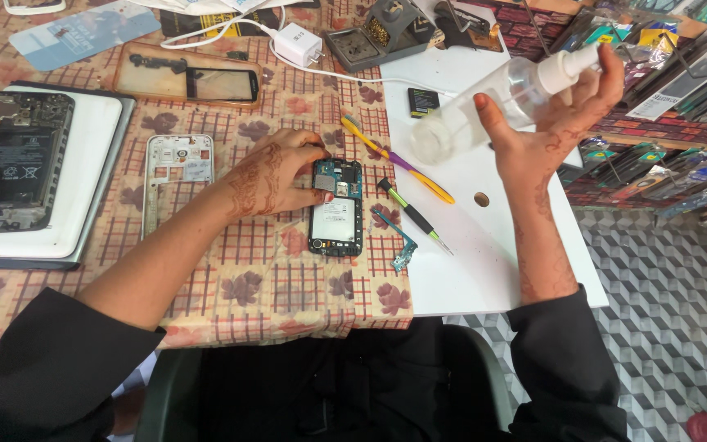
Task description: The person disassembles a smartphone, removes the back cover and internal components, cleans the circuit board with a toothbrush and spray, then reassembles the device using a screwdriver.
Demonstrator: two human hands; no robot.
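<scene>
left hand (276,173) pressing opened phone (337,209) | right hand (546,135) clasping spray bottle (493,102), contents unclear

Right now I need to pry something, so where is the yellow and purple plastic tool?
The yellow and purple plastic tool lies on the table's white part, between the opened phone and the clear spray bottle in the right hand.

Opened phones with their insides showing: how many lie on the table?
2: one opened phone under the left hand, another on the white tray at far left. Others may be hidden.
</scene>
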